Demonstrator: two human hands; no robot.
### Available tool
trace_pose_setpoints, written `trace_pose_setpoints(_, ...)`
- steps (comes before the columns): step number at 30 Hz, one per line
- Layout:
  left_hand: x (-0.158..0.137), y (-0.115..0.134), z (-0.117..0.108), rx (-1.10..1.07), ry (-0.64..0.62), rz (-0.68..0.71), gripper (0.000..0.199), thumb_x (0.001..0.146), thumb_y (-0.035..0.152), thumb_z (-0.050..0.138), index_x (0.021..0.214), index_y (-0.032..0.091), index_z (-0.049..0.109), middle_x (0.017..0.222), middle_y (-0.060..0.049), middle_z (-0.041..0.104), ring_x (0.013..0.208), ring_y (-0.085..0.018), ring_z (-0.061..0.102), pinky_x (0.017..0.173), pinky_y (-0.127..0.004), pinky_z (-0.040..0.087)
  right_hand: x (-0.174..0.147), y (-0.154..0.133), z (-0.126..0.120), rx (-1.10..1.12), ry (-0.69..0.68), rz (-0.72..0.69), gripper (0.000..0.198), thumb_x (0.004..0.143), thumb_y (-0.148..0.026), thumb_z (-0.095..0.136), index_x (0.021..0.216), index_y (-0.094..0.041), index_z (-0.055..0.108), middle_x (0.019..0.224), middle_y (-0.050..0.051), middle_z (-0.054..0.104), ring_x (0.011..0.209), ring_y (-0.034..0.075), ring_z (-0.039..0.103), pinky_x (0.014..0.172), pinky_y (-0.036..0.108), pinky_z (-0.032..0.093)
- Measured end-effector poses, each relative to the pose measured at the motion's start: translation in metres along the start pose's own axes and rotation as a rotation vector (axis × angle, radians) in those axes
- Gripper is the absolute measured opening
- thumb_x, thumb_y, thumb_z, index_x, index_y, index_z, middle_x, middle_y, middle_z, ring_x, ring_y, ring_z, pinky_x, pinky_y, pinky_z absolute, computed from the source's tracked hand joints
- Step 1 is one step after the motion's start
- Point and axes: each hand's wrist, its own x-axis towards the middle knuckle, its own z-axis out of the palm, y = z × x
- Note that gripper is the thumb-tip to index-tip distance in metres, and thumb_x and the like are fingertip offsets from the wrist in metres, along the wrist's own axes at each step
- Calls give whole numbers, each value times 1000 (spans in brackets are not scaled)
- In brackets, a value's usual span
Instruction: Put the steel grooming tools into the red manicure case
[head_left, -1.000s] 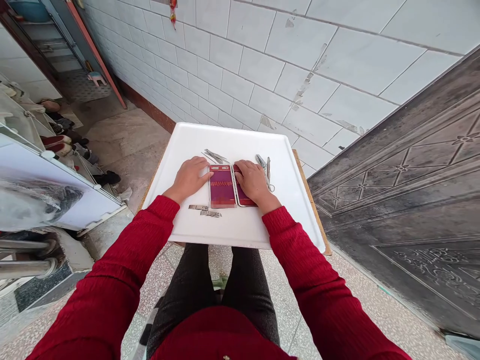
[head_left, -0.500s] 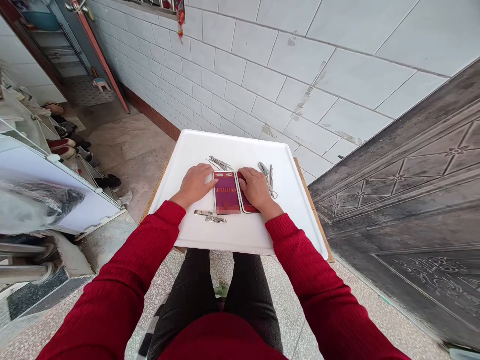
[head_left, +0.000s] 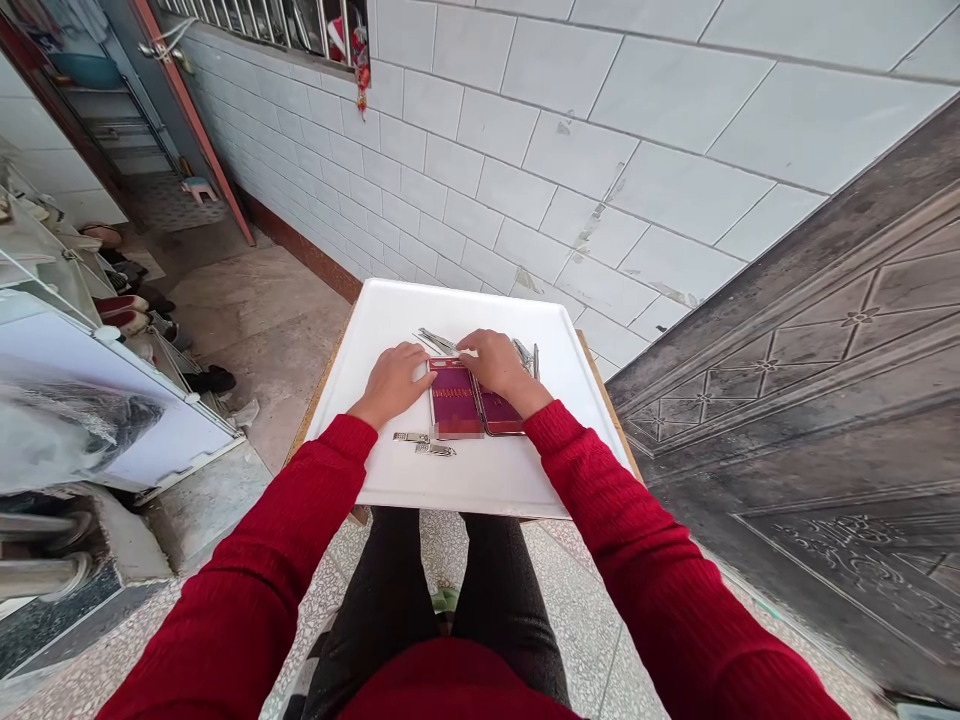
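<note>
An open manicure case [head_left: 454, 410] with a purple lining and elastic loops lies on a white tray [head_left: 480, 484]. My left hand [head_left: 393, 384] rests at the case's upper left, its thumb on the left edge and its fingers stretched out. My right hand [head_left: 491, 362] hovers over the top of the case near the hinge, thumb and fingers apart, seemingly holding nothing. Slim metal tools [head_left: 437, 341] lie just beyond the case, close to my right fingertips. Two nail clippers [head_left: 433, 450] sit in front of it. Partly hidden behind my right hand are pliers-like nippers [head_left: 522, 352] and another slim metal tool [head_left: 535, 361].
The tray lies on a wooden-edged table [head_left: 321, 405]. A white tiled wall [head_left: 480, 150] rises behind it, and a dark carved panel [head_left: 787, 400] stands to the right. Shoes sit on a rack [head_left: 124, 305] at the left.
My right hand has moved left and away from me, off the right half of the case towards the slim tools. My left hand stays at the case's edge. The camera view has tilted slightly.
</note>
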Motion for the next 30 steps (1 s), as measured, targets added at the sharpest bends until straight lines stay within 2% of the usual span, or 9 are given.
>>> trace_pose_setpoints(3, 0, 0, -1, 0, -4, -2, 22, 100, 31, 57, 113, 21, 71, 122, -9, 72, 119, -29, 63, 103, -49, 51, 23, -9, 6, -52, -28, 48, 27, 96, -17, 59, 109, -19, 82, 119, 11, 78, 108, 26, 70, 98, 39, 50)
trace_pose_setpoints(7, -1, -1, -2, 15, -14, -6, 20, 100, 32, 57, 112, 23, 71, 124, -8, 72, 120, -28, 63, 104, -48, 50, 38, -11, 22, -79, -10, 100, 26, 97, -20, 59, 114, -19, 80, 120, 12, 77, 111, 27, 67, 95, 37, 49)
trace_pose_setpoints(14, -1, 0, -3, 11, -19, -19, 20, 100, 33, 56, 111, 24, 70, 124, -8, 72, 120, -28, 63, 104, -49, 51, 34, -8, 34, -131, 32, 67, 27, 102, -20, 51, 105, -17, 77, 112, 16, 75, 111, 28, 64, 91, 37, 45)
trace_pose_setpoints(22, 0, 1, -4, 16, -22, -25, 20, 100, 32, 56, 112, 24, 69, 126, -8, 72, 121, -29, 63, 104, -49, 51, 34, -4, 37, -100, 81, 212, 27, 100, -17, 49, 98, -18, 77, 107, 14, 76, 101, 28, 67, 85, 38, 43)
trace_pose_setpoints(25, 0, 1, -3, 9, -21, -28, 20, 100, 32, 56, 112, 23, 69, 125, -8, 72, 121, -29, 63, 105, -50, 51, 34, -3, 38, -30, 116, 183, 24, 98, -18, 54, 104, -18, 77, 109, 12, 76, 105, 27, 66, 89, 37, 43)
trace_pose_setpoints(30, 0, 0, -2, 18, -17, -16, 18, 100, 31, 56, 109, 25, 70, 123, -7, 72, 119, -28, 63, 103, -49, 51, 33, -10, 39, 96, 115, 10, 22, 99, -18, 57, 102, -20, 79, 110, 8, 76, 109, 22, 64, 95, 33, 42)
